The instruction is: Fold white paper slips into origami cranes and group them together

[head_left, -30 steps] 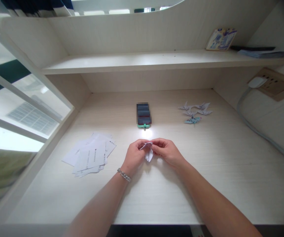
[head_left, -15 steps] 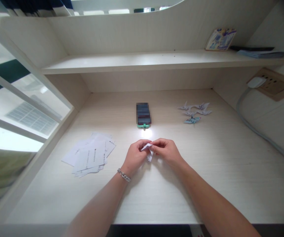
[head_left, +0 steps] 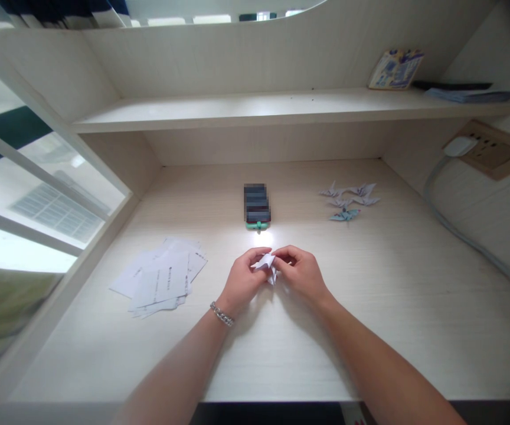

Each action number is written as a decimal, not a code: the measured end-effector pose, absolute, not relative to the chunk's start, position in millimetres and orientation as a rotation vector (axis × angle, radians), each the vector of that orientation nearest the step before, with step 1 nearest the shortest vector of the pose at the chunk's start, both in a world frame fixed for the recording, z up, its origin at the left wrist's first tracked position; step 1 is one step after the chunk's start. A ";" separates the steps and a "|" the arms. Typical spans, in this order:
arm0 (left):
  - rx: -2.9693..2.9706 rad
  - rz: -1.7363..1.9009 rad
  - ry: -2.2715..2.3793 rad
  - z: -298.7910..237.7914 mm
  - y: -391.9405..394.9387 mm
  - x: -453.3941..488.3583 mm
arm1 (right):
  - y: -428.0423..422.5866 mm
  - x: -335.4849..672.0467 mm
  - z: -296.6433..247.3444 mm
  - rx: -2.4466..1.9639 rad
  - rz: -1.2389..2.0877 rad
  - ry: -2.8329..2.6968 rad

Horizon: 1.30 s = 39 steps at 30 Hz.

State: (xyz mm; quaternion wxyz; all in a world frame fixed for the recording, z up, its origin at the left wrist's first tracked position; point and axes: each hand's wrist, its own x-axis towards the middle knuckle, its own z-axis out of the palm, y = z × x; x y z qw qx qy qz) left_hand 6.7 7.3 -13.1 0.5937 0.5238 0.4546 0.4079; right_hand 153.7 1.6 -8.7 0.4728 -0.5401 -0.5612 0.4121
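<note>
A small folded white paper (head_left: pixel 265 261) is between my hands, just above the desk's middle. My left hand (head_left: pixel 247 276), with a silver chain bracelet (head_left: pixel 222 314) at the wrist, pinches its left side. My right hand (head_left: pixel 300 273) has its thumb and fingers closed on the right side of the same paper. One pointed end hangs below the fingers; part of the fold is hidden by them. At the back right lie several white folded paper cranes (head_left: pixel 361 190) and a blue patterned one (head_left: pixel 345 215).
Loose printed paper sheets (head_left: pixel 162 277) overlap on the left of the desk (head_left: pixel 414 295). A phone (head_left: pixel 257 203) in a green case lies beyond my hands. Above is a shelf (head_left: pixel 237 109) with a small colourful box (head_left: pixel 395 69). A grey cable (head_left: pixel 443 221) runs from the wall socket (head_left: pixel 498 150).
The folded paper has turned slightly between my fingers, showing more of its upper flap. My right fingers have shifted a little along it; the desk items stay put.
</note>
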 end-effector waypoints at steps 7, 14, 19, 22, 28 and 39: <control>1.048 0.941 0.996 -8.7 5.3 9.4 | 0.8 153.3 -8.7 -1.294 0.995 -1.368; 1.112 0.950 1.013 -9.0 6.6 7.2 | 1.2 154.0 -9.0 -1.288 1.027 -1.340; 1.114 0.956 1.003 -9.3 5.7 7.4 | 1.7 153.4 -9.4 -1.286 1.028 -1.323; 1.098 0.976 1.024 -10.3 6.4 7.7 | 2.6 153.4 -11.0 -1.273 1.067 -1.299; 1.078 1.100 1.133 -13.8 10.9 4.8 | 4.4 153.8 -14.1 -1.290 1.164 -1.242; 1.183 1.270 1.257 -12.2 11.9 1.0 | -2.4 146.5 -11.2 -1.343 1.428 -1.390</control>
